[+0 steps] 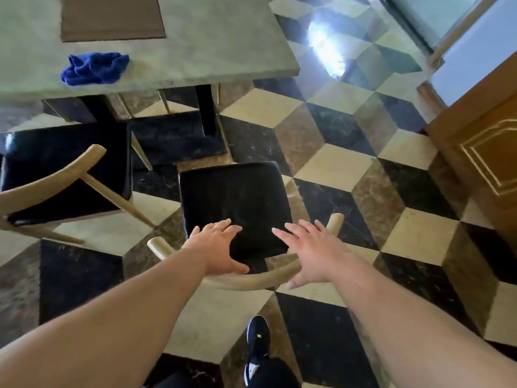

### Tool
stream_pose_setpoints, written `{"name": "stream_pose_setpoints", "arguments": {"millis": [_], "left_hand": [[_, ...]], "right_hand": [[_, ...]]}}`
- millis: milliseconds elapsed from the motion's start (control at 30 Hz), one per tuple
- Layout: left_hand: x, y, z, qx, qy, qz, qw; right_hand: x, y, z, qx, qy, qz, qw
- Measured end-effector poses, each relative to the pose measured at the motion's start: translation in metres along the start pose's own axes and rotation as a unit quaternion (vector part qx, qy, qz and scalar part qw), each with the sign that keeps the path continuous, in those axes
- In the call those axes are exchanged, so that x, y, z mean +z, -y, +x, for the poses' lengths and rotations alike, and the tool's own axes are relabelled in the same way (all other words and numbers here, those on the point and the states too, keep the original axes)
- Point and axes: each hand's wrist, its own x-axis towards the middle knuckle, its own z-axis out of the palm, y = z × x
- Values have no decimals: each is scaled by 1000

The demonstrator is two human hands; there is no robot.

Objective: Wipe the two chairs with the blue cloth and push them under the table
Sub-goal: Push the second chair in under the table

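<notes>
A chair with a black seat (235, 197) and a curved wooden backrest stands in front of me, clear of the table. My left hand (218, 247) hovers open over the left part of that backrest. Over the backrest's right part my right hand (310, 253) is also open, fingers spread. Neither hand plainly grips the wood. A second black-seated chair (64, 163) stands to the left, its seat partly under the table edge. The crumpled blue cloth (93, 68) lies on the grey table (223, 51) near its front edge.
A brown placemat (112, 18) lies on the table. Black table legs (205, 110) stand behind the near chair. The floor is checkered tile. A wooden door (486, 152) is at the right. My shoe (257, 345) is below the chair.
</notes>
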Motion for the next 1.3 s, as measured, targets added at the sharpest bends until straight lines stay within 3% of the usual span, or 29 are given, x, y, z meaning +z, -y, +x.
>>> {"name": "stream_pose_setpoints", "arguments": {"millis": [133,233,367,633,1033,1300], "left_hand": [[12,4,0,-68,135,-56,987],[16,7,-8,-57,214,98,970],[21,11,-14,-20,109,176,978],[-21,55,14,-37,44,157,986],[-103,137,82,-35,34,155,987],[-146,171,134,-41,46,165,984]], "right_hand": [[10,-16,20,-60,27,-7,998],[12,-9,33,-87,65,-8,994],[10,0,44,-126,111,-17,986],[-23,-5,101,-94,64,8,993],[-93,-8,213,-92,-8,1,996],[-134,-25,278,-120,-5,-42,992]]}}
